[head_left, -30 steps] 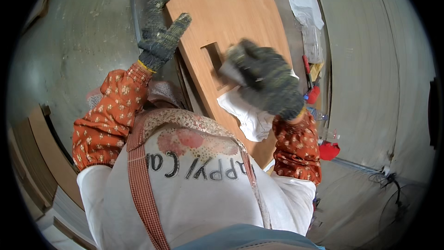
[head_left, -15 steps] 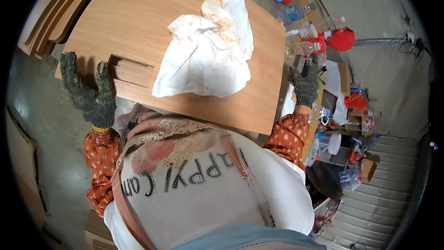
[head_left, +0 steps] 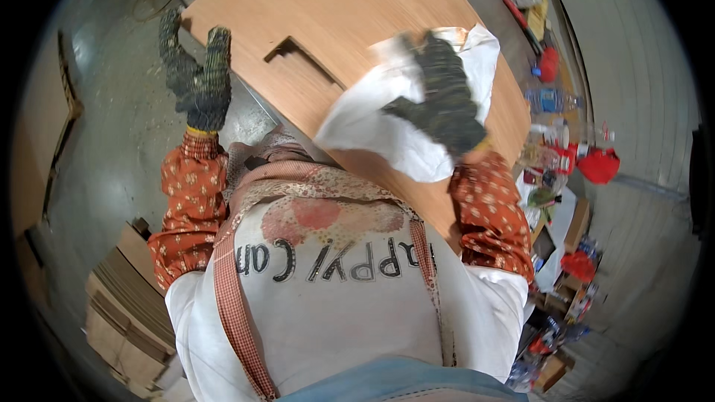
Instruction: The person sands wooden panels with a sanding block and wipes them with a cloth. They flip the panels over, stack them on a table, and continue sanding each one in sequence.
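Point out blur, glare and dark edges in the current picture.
Head view: the right hand is smeared, apparently by motion, as is part of the white cloth under it; the left hand looks crisper; pale glare shows on the grey floor at upper left; fisheye black fills the corners.

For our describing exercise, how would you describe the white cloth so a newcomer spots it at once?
Find the large light-wood panel in front of the person. Right of its dark-edged slot, partly covered by the gloved right hand, lies a crumpled white cloth. It is the only white thing on the panel.
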Available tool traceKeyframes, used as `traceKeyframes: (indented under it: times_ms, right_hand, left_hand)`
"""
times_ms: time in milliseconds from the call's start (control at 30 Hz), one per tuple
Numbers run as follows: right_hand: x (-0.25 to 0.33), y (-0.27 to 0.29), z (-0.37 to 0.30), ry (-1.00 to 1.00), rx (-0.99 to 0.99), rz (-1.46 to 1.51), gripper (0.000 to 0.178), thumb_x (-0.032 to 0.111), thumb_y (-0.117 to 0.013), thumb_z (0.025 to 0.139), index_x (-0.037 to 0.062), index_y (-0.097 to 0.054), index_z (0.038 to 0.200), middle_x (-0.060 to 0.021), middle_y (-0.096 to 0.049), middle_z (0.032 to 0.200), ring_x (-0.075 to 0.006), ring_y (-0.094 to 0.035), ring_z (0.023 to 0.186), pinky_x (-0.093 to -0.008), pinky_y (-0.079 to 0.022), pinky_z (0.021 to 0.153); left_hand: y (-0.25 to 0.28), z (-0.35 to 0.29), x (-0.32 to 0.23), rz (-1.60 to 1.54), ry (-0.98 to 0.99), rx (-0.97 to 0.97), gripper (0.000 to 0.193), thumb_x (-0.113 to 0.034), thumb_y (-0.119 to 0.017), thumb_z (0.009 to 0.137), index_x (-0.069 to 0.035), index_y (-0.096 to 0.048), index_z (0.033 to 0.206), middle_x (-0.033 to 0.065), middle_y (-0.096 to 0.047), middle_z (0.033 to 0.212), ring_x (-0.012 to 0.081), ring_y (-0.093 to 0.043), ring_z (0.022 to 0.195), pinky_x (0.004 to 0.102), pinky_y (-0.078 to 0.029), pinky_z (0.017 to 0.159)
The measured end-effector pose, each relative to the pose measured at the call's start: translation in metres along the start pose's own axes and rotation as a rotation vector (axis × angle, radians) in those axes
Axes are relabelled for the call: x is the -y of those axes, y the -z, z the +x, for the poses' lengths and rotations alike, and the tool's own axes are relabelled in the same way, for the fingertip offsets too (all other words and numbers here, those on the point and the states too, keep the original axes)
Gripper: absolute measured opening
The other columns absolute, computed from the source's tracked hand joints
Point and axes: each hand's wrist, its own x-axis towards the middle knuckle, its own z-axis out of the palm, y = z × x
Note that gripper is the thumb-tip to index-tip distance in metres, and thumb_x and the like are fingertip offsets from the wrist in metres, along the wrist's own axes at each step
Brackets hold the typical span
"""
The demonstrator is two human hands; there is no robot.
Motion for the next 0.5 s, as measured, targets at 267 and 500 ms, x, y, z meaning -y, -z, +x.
traceKeyframes:
  times_ms: [267,500]
  right_hand:
    - [0.081,-0.038,0.085,0.506,-0.047,0.162,0.025,0.013,-0.062,0.069,0.0151,-0.067,0.094,-0.0044,-0.064,0.092,-0.0251,-0.059,0.084,-0.0409,-0.045,0.073]
    - [0.075,-0.038,0.095,0.363,-0.005,0.184,0.02,0.017,-0.06,0.074,0.0117,-0.066,0.092,-0.0066,-0.062,0.086,-0.0253,-0.059,0.08,-0.0408,-0.044,0.073]
  left_hand:
    - [-0.005,-0.006,0.024,-0.282,0.193,-0.035,0.05,-0.014,-0.072,0.08,-0.002,-0.051,0.123,0.0108,-0.052,0.124,0.0219,-0.045,0.12,0.0355,-0.033,0.105]
    - [0.005,-0.012,0.037,-0.293,0.132,-0.044,0.049,-0.011,-0.07,0.081,-0.002,-0.049,0.125,0.0099,-0.051,0.126,0.021,-0.046,0.119,0.0345,-0.035,0.103]
